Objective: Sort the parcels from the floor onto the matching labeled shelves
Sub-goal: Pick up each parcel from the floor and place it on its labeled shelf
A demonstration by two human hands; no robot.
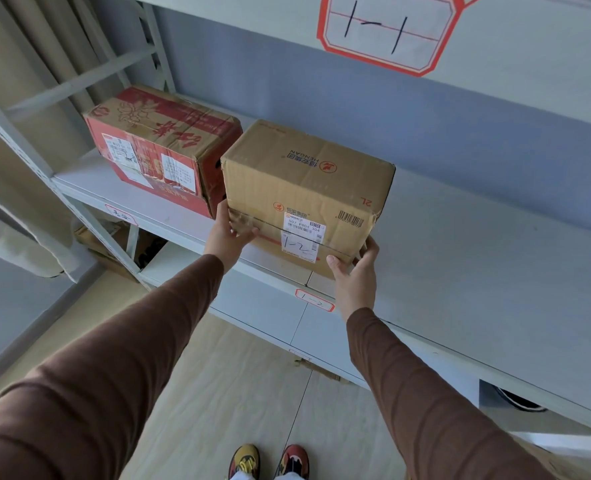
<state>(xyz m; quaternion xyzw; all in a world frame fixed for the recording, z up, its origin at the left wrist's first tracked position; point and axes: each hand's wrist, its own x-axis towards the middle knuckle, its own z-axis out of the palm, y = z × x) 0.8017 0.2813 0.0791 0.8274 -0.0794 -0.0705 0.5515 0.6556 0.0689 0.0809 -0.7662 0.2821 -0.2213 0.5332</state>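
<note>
From the head camera, a brown box [304, 192] sits on the grey shelf [460, 258], near its front edge. A white sticker [301, 242] on the front of the box has "1-2" written on it. A small tag [315, 300] with a red border on the shelf edge sits just under the box, and its writing looks like "1-2" too.

The left hand [230, 233] holds the bottom left corner of the box. Its thumb lies on the front face, and the other fingers go round the left side. The right hand [356, 271] holds the bottom right corner. Its thumb presses on the front and its fingers curl round the right side. So the box is between the two hands, and both hands touch it low down.

A red box [159, 143] stands on the same shelf, just to the left of the brown box. A big tag [387, 29] above reads "1-1". Down below are two shoes [269, 462] on the pale floor [235, 375].
</note>
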